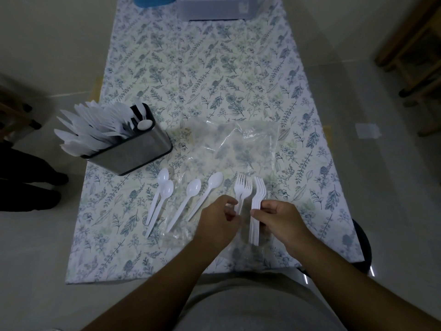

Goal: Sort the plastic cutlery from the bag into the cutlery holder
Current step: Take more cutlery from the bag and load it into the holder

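Observation:
My right hand [280,219] pinches a stack of white plastic forks [257,204] by their handles, tines pointing away. Just left of it, my left hand [218,217] pinches the handles of two or three more forks [243,188]. Several white spoons [191,198] lie on the tablecloth to the left of my hands. A clear plastic bag [241,144] lies flat behind the forks, and a second crumpled clear bag [176,238] sits under my left wrist. The steel cutlery holder [133,152] stands at the table's left edge, packed with white knives and spoons.
A floral tablecloth [202,75] covers the table. A grey plastic tub [214,8] and a blue object [152,1] sit at the far end. Someone's dark legs and shoes [31,185] stand on the floor at the left. Wooden furniture [415,51] is at the right.

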Available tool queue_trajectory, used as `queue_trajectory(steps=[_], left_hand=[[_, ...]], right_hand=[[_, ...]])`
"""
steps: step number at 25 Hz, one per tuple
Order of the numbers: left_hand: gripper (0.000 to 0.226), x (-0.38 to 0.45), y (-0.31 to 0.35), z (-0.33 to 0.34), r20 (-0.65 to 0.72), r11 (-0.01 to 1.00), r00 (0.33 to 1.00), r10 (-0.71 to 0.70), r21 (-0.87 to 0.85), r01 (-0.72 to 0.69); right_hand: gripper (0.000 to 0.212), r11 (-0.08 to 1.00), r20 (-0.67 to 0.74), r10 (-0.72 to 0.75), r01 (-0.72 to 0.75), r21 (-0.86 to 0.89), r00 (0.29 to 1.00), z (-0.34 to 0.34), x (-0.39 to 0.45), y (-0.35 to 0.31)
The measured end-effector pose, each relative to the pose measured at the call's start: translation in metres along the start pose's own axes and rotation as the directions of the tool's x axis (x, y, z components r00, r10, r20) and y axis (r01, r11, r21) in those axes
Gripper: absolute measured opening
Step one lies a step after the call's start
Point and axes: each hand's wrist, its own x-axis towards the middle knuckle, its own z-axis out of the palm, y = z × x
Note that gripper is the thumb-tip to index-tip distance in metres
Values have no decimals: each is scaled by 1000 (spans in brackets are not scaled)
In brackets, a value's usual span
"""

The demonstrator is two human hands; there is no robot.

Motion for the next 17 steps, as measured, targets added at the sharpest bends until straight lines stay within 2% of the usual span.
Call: queue_trajectory(steps=[2,4,6,8,10,12,14,17], left_hand=[[30,-3,2,2,73,984,997,-9,-177,22],[33,-8,6,1,116,965,990,75,-258,-43],[31,-9,10,-4,147,973,980,136,-207,-104],[30,-3,13,-7,143,990,982,127,-74,-117],[25,10,15,-8,17,996,996,85,16,-85],[20,27,17,-6,-146,1000,989,4,22,0],[23,41,21,-2,-153,998,987,-40,43,47],[13,51,23,5,-135,995,990,-43,85,54]], right_hand=[[15,1000,48,-6,5,10,999,2,-1,-3],[18,1000,100,-10,10,4,995,4,0,-3],[20,999,115,0,-4,33,993,4,0,-3],[19,998,103,20,-25,53,995,3,1,-3],[19,998,81,44,-47,34,996,3,1,-2],[21,999,64,51,-50,-12,997,5,1,-1],[21,996,49,40,-36,-76,998,7,1,-2],[19,993,18,13,-10,-120,1000,8,0,-4]])
